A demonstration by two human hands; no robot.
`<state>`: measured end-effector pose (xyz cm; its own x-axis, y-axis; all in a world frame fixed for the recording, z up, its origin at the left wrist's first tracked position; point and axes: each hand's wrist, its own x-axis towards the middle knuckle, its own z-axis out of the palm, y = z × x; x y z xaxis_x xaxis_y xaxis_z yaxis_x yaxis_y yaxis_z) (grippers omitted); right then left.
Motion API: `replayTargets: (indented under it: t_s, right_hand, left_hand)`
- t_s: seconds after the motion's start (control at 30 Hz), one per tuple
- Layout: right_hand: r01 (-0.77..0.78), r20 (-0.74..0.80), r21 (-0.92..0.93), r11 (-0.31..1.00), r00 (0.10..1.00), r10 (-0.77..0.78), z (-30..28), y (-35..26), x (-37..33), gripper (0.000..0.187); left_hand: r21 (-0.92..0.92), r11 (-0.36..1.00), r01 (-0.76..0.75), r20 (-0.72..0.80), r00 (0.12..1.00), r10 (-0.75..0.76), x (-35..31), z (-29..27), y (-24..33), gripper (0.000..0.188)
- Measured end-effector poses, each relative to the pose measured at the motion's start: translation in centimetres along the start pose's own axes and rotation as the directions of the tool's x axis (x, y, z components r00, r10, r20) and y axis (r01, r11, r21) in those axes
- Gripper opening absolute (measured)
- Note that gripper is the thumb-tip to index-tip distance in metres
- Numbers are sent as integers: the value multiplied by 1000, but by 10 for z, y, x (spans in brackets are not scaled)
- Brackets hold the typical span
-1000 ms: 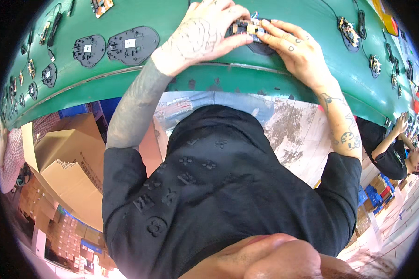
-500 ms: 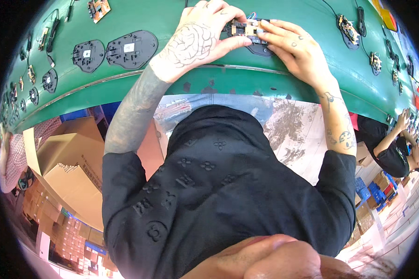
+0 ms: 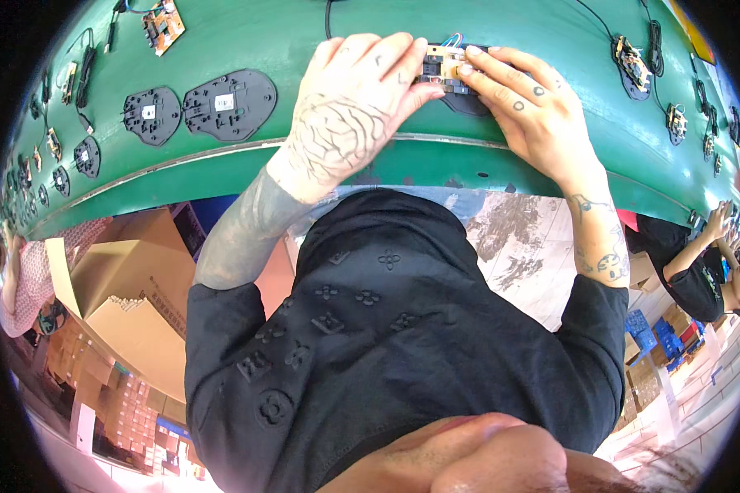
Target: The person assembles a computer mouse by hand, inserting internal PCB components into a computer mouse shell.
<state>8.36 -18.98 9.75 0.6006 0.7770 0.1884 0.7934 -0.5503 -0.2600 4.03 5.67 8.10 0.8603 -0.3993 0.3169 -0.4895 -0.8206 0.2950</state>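
Note:
A small tan circuit board [image 3: 446, 71] with black parts and thin coloured wires sits over a black mouse base [image 3: 466, 103] near the table's edge. My left hand [image 3: 353, 99] is closed at the board's left end, its thumb along the near side and its index finger toward the far side. From the right, my right hand [image 3: 528, 103] lays its fingertips on the board's top and right end. Its thumb is mostly hidden. My fingers cover part of the board and the base.
Two black mouse bases [image 3: 230, 104] lie left on the green table [image 3: 304, 164]. Another circuit board [image 3: 164, 29] is at the far left. Boards with cables [image 3: 633, 66] lie right. An open cardboard box [image 3: 131, 271] stands below left. Other people sit at both sides.
The view has shifted slightly, so the table appears lower. My left hand's fingers have drawn closer together at the board's left end. My right fingertips remain on the board.

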Motion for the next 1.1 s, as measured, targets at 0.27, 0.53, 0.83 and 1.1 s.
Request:
replayTargets:
  t_s: [0.27, 0.53, 0.83, 1.1]
  right_hand:
    - [-73, 111, -55, 996, 991, 79, -11, -15, 3, 54]
    - [-256, 119, 452, 855, 967, 227, -7, 10, 6, 40]
    - [-495, 124, 379, 782, 865, 487, 0, -4, 17, 13]
    - [-491, 66, 494, 717, 844, 532, 17, 3, 5, 14]
  left_hand:
    - [43, 999, -29, 122, 992, 24, 5, -6, 8, 50]
    - [22, 998, -54, 59, 997, 53, 5, -5, -1, 47]
    - [26, 999, -31, 25, 999, 30, 2, -3, -4, 45]
    - [56, 996, -62, 1, 998, 62, 4, 1, -4, 45]
